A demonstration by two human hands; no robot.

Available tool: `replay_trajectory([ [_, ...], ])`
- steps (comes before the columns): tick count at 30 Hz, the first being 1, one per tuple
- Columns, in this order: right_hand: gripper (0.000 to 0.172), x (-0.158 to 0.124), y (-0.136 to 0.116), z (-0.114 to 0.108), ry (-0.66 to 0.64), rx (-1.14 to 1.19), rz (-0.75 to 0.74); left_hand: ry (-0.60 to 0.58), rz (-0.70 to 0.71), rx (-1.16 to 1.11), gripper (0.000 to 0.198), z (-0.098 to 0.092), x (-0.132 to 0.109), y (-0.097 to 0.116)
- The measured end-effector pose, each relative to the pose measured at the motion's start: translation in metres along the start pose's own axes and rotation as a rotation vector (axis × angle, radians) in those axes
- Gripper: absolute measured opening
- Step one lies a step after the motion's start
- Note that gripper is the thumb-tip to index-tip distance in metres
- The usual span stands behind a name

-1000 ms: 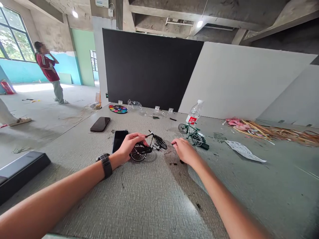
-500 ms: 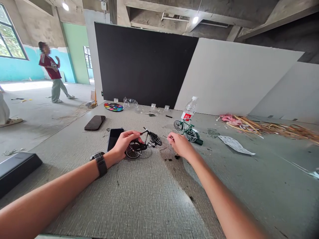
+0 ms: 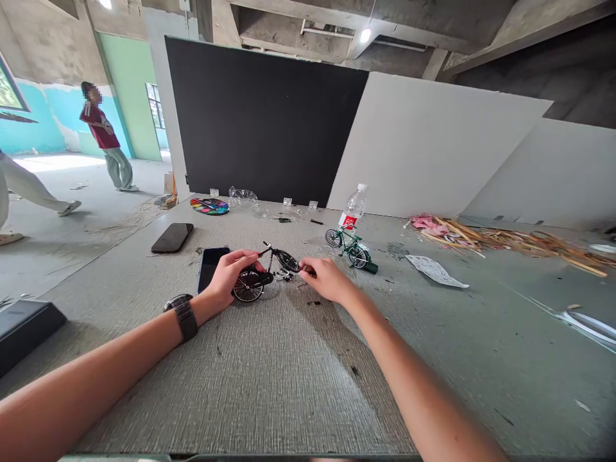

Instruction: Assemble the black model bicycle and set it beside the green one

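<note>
A black miniature bicycle (image 3: 249,286) stands on the grey textured table. Its frame is pinched near the saddle by my left hand (image 3: 226,274), which has a dark watch at the wrist. My right hand (image 3: 323,278) is beside the bicycle's front wheel, thumb and fingers pressed together. Something small and dark shows at those fingertips, too small to name. Small black pieces (image 3: 314,303) lie on the table just below that hand. Beyond it stands a green miniature bicycle (image 3: 357,256), in front of a clear plastic bottle (image 3: 357,200) with a red and white label.
A dark phone (image 3: 206,264) lies partly behind my left hand, another phone (image 3: 172,237) farther back. Behind are a paint palette (image 3: 210,206) and clear plastic packaging (image 3: 243,197). At right lie a paper sheet (image 3: 436,271) and wooden strips (image 3: 500,237). Two people are at far left.
My right hand has moved left to the black bicycle's front wheel. My left hand keeps its hold. The view has shifted slightly, and a person at far left has stepped further into view.
</note>
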State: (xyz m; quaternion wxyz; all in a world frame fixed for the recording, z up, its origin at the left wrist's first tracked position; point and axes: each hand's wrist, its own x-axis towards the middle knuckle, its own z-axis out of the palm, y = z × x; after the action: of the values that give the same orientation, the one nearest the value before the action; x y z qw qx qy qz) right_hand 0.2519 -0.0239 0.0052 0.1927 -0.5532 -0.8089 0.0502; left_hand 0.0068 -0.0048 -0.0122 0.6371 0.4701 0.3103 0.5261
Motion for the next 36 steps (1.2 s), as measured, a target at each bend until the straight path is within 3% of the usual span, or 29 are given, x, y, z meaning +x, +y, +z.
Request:
replay_trajectory([
  [11,0.026,0.001,0.01,0.01,0.017,-0.042,-0.003,-0.002,-0.026,-0.016,0.022,0.0,-0.001,-0.001],
  [23,0.021,-0.002,0.009,0.008,-0.031,-0.066,-0.023,-0.019,-0.014,0.007,0.022,-0.002,0.0,-0.005],
  [36,0.015,-0.001,-0.001,0.012,0.004,-0.029,-0.04,-0.017,-0.026,-0.007,0.023,0.002,-0.003,-0.002],
])
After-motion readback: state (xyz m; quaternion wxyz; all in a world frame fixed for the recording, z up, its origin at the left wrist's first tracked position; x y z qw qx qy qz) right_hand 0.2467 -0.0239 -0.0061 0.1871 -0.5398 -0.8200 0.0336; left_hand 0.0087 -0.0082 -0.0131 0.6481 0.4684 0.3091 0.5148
